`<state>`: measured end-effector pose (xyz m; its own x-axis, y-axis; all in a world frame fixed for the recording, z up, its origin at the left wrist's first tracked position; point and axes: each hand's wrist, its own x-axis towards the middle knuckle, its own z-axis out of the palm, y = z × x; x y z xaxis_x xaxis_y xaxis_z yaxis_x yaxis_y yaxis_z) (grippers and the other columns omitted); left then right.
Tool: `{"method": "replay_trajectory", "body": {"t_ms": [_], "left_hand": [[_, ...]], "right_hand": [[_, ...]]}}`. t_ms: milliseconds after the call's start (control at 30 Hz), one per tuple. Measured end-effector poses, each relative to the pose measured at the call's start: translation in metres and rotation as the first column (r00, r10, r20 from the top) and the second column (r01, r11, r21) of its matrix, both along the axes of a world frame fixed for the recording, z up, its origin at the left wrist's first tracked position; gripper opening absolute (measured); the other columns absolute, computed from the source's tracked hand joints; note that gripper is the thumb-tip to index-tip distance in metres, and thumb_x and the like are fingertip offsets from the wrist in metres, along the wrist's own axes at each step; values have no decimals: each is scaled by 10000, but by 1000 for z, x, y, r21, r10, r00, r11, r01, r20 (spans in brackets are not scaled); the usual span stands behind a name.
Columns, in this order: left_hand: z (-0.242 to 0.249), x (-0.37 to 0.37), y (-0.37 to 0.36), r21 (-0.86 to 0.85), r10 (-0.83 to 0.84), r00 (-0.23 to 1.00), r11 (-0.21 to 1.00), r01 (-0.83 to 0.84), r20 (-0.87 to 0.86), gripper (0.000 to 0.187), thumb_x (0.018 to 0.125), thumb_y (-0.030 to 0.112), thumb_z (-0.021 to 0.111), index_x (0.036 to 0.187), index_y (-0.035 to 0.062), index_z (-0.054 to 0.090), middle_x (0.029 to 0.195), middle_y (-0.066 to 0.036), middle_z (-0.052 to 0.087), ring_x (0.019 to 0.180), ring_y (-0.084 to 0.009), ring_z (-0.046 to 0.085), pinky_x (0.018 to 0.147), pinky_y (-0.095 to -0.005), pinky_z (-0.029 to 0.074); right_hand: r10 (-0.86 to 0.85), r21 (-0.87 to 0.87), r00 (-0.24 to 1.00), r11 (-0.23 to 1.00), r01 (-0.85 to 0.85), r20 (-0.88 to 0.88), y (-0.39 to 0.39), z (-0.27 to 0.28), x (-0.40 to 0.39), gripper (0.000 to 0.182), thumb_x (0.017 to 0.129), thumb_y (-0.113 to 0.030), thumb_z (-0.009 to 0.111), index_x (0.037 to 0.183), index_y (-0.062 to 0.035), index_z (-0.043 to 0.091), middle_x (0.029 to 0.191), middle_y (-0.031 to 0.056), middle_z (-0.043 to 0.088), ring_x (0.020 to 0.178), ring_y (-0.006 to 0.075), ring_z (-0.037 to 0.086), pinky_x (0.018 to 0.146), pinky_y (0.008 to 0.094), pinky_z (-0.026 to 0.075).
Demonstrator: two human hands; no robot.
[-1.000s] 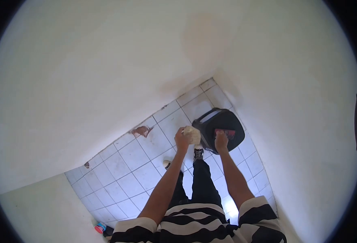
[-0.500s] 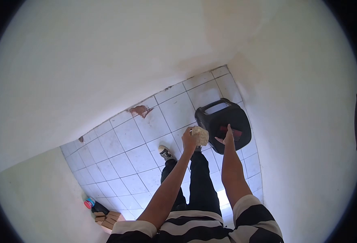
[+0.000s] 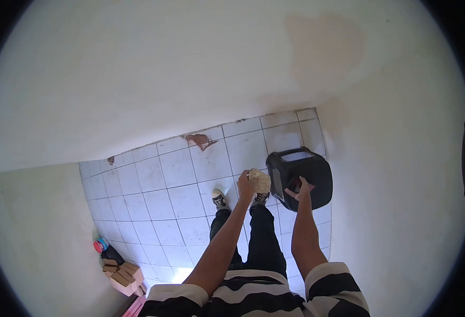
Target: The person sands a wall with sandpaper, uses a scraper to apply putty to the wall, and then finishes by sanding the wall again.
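Note:
A crumpled, beige, cloth-like piece point(image 3: 261, 181) is gripped in my left hand point(image 3: 246, 186), held out in front of my body above the floor and my shoes. To the right, my right hand point(image 3: 302, 192) reaches down over the flat top of a black plastic stool point(image 3: 321, 174). Thumb and fingers are set around a flat, dark red thing point(image 3: 311, 186) lying there, and the hand hides part of it. What kind of thing it is I cannot tell.
Pale walls meet the white tiled floor point(image 3: 182, 201) ahead and on the right. A broken reddish patch point(image 3: 200, 140) lies along the wall's foot. Cardboard boxes point(image 3: 125, 276), a black bag point(image 3: 112, 255) and a red-and-blue container point(image 3: 101, 245) stand at lower left.
My right hand has closed in around the dark red thing on the stool. My left hand still holds the beige cloth-like piece. The view has turned and shifted slightly.

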<state>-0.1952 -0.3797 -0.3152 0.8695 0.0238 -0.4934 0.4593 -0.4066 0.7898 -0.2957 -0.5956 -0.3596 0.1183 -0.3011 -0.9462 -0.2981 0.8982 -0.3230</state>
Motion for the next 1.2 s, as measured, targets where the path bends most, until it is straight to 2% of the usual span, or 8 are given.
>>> {"method": "replay_trajectory", "body": {"t_ms": [233,367,467,567,700,833,900,1200], "left_hand": [[18,18,88,83,51,999,995,-52,19,347,695,24,695,1031,39,609,853,-141,694,783,-238,683,672,-344,528],[8,41,169,128,55,996,990,-65,76,328,712,5,667,1031,48,605,862,-168,691,804,-276,686,676,-361,531],[57,65,239,210,-106,978,975,68,177,288,778,14,593,1062,61,591,863,-201,680,804,-330,675,688,-397,534],[110,90,344,414,-433,865,856,308,252,277,840,79,496,1103,94,583,912,-196,663,806,-365,651,703,-438,530],[125,120,436,432,-532,804,811,395,265,348,855,52,471,1191,84,558,1151,-130,615,942,-341,634,758,-420,537],[115,149,516,460,-467,792,846,270,393,359,850,59,476,1199,76,556,1165,-133,611,977,-333,626,786,-415,531],[112,162,554,470,-455,864,824,316,217,362,845,58,481,1198,65,558,1207,-128,596,1046,-317,603,832,-400,520],[67,231,721,438,-231,952,890,124,201,338,827,7,449,1128,71,588,1101,-156,632,933,-340,637,757,-421,528]], "right_hand": [[-384,356,904,884,302,187,93,-23,31,523,797,-374,652,1154,-38,471,1182,216,430,1091,413,438,798,550,548],[-572,681,818,576,453,-61,192,3,80,523,799,-418,590,1117,-12,505,1161,252,443,1040,444,478,762,467,596],[-619,700,785,556,449,-13,280,9,108,582,746,-301,612,1134,97,439,1132,284,355,1057,433,458,773,451,602],[-575,773,811,464,433,-109,401,29,156,565,772,-383,579,1134,40,483,1169,277,378,1063,441,464,764,453,604],[-502,811,858,454,369,-109,519,37,203,553,788,-423,554,1126,12,511,1194,261,385,1063,428,456,754,448,607],[-379,735,925,633,241,22,608,-6,244,505,819,-413,528,1110,-1,522,1141,249,463,1073,423,420,744,419,609],[-235,677,968,727,115,88,644,-9,267,502,847,-427,511,1133,-14,514,1160,232,465,1059,430,425,734,418,608],[-203,803,977,571,174,-67,793,-15,364,647,813,-440,520,1201,62,397,1205,288,352,1056,419,448,762,459,601]]}}
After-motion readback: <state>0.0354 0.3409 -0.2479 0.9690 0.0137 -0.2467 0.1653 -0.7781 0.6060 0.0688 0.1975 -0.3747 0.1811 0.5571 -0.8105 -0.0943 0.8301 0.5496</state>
